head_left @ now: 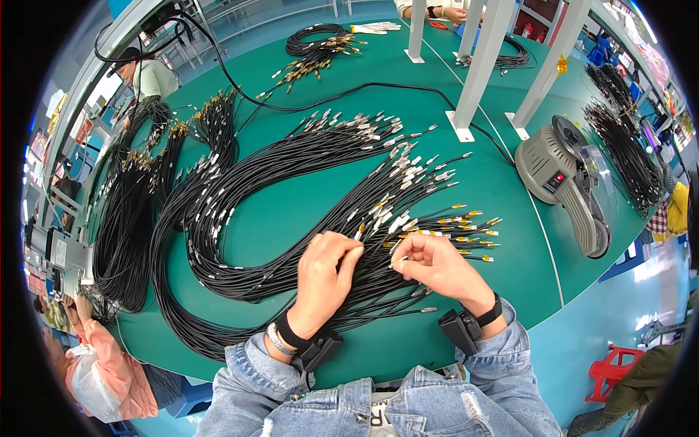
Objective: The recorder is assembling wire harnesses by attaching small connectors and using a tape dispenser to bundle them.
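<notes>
Over the near middle of the green table, my left hand [320,273] is closed in a pinch at the ends of a black cable bundle [280,273]. A yellow-sleeved cable end [360,231] shows just past its fingertips. To the right, my right hand [437,268] pinches a small pale cable tip [391,266], its fingers curled together. Much of what lies between the fingers is hidden. Around both hands fan out cable ends with white sleeves [408,171] and yellow sleeves [470,227]. The bundle bends in a wide U toward the left.
A grey bench machine [542,164] with a red-lit switch stands at the right. White posts [473,80] rise from the table. More cable bundles lie left [127,233], far [313,44] and far right [626,153]. Other people sit around; a red stool [611,371] stands on the floor.
</notes>
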`<state>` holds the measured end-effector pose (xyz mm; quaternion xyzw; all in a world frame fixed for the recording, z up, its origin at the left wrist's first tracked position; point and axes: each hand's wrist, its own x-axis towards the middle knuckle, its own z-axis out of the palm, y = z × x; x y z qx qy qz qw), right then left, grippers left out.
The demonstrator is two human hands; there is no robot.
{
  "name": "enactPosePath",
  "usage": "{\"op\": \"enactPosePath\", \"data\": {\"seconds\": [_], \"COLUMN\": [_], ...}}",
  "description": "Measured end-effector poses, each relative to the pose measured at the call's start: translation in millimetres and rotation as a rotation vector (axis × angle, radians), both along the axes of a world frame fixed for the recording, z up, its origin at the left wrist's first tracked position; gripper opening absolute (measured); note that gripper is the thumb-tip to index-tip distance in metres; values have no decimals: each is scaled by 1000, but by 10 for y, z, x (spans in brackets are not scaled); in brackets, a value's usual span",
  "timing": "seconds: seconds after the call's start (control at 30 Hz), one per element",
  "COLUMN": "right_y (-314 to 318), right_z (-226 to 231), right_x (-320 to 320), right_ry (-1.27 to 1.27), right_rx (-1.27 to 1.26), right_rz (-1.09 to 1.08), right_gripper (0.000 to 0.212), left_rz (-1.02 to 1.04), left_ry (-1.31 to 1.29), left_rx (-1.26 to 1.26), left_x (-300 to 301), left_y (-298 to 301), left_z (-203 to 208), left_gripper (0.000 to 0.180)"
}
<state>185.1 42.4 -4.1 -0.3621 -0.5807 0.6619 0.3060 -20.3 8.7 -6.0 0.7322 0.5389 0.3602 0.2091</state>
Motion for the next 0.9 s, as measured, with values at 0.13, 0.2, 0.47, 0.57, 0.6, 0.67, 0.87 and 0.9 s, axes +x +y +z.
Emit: {"op": "enactPosePath", "data": {"seconds": [0.13,0.2,0.47,0.57,0.6,0.67,0.87,0.9], "right_y": [-8,-8,-19,-15,-23,-48,-63,-71], "right_z": [115,112,39,7,5,5,7,31], "right_x": [16,-6,-143,-183,-190,-200,-227,-259], "right_ry": [-252,-329,-113,-150,-149,-183,-194,-155], "right_rx": [196,279,594,860,861,801,812,842], "right_rz": [-91,-159,-447,-363,-362,-322,-312,-375], "right_gripper": [8,8,7,5,5,5,7,9], "left_rz": [186,183,151,184,201,186,135,133], "left_ry": [241,331,150,173,184,210,71,72], "left_rx": [225,206,60,146,190,178,65,67], "left_x": [21,28,-28,37,46,29,-28,-39], "left_y": [28,24,1,16,19,23,-1,-19], "left_z": [-8,-18,-22,-22,-24,-49,-21,-1], "left_gripper": [11,11,12,12,12,12,9,9]}}
